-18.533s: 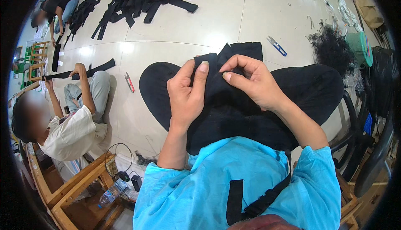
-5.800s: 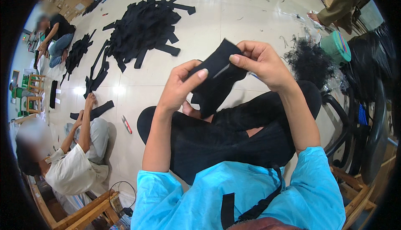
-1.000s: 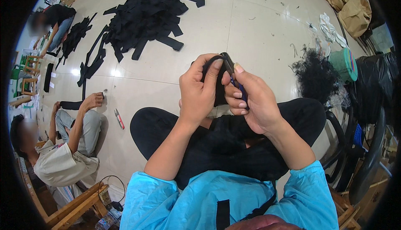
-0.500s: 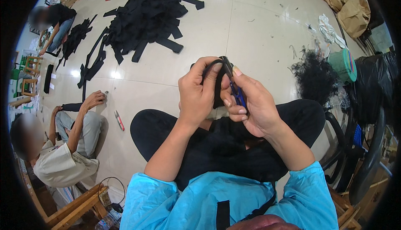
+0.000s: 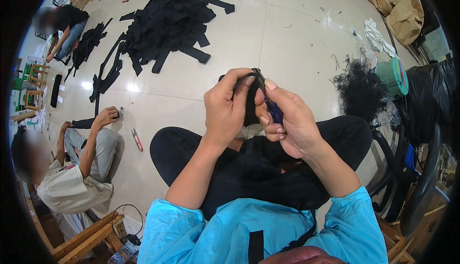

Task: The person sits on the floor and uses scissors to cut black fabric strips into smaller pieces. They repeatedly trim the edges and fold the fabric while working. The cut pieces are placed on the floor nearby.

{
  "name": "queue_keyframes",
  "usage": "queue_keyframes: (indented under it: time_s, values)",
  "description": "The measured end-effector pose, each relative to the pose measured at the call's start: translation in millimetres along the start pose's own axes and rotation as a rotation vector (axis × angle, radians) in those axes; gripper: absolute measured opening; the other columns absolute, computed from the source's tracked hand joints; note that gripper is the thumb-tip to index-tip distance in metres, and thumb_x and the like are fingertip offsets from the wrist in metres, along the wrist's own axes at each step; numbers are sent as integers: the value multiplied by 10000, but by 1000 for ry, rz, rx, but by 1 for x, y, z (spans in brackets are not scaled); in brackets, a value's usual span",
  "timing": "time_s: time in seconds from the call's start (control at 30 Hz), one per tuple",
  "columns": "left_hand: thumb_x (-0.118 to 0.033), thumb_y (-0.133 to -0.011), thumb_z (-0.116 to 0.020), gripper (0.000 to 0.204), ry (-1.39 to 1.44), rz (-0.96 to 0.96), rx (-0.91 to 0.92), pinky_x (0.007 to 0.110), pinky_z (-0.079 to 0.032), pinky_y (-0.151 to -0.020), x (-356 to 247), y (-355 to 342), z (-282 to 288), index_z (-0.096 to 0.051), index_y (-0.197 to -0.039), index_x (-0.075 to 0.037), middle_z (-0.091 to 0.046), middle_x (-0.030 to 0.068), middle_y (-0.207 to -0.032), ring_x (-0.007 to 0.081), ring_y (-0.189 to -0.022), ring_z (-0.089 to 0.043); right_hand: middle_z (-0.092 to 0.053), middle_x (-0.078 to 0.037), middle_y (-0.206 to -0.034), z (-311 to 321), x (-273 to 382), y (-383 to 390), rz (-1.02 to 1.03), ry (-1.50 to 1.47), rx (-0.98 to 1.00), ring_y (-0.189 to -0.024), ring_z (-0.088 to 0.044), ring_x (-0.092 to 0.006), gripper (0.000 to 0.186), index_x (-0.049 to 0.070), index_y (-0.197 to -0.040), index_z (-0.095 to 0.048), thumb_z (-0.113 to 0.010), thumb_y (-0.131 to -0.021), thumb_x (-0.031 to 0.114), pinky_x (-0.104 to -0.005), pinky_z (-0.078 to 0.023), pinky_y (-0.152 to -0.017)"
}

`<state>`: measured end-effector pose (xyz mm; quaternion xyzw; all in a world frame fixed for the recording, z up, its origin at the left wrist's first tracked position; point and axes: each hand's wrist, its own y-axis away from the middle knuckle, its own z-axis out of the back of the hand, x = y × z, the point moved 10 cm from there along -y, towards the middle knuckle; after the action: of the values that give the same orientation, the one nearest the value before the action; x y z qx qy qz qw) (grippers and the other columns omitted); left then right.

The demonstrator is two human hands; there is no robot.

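My left hand is closed, pinching a black fabric strip between thumb and fingers. The strip bends over the fingertips and hangs down between my hands. My right hand is wrapped around blue-handled thread snips. Their dark blades point up and meet the strip's edge next to my left thumb. Whether the blades are on a thread is too small to tell. Both hands are above my crossed legs.
A heap of black strips lies ahead on the tiled floor. Red-handled snips rest on the left, near a seated person holding a black strip. Another person bends at far left. Black thread scraps and a green stool are right.
The snips have tilted slightly in my right hand, and their blue handles show less. My left hand keeps its pinch on the strip, almost unmoved.
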<state>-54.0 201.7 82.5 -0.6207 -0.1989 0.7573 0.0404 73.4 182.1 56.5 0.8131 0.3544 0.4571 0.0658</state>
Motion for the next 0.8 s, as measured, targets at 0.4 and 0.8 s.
queue_keyframes:
  time_s: [0.4, 0.8]
  values:
    - [-243, -1124, -549, 256, 576, 335, 77, 218, -507, -733, 18, 0, -12, -642, -1091, -7, -675, -21, -925, 49, -797, -607, -583, 38, -856, 29, 58, 1, 506, 172, -139, -560, -391, 4, 415, 34, -1265, -610, -532, -1112, 412, -180, -311, -468]
    - [-216, -1088, -613, 192, 710, 460, 209, 209, -523, -703, 17, 10, -28, -644, -1042, -33, -666, -12, -888, 29, -781, -608, -608, 58, -803, 36, 52, -18, 338, 634, 18, -706, -510, -36, 265, 53, -1097, -738, -750, -998, 298, -218, -393, -635]
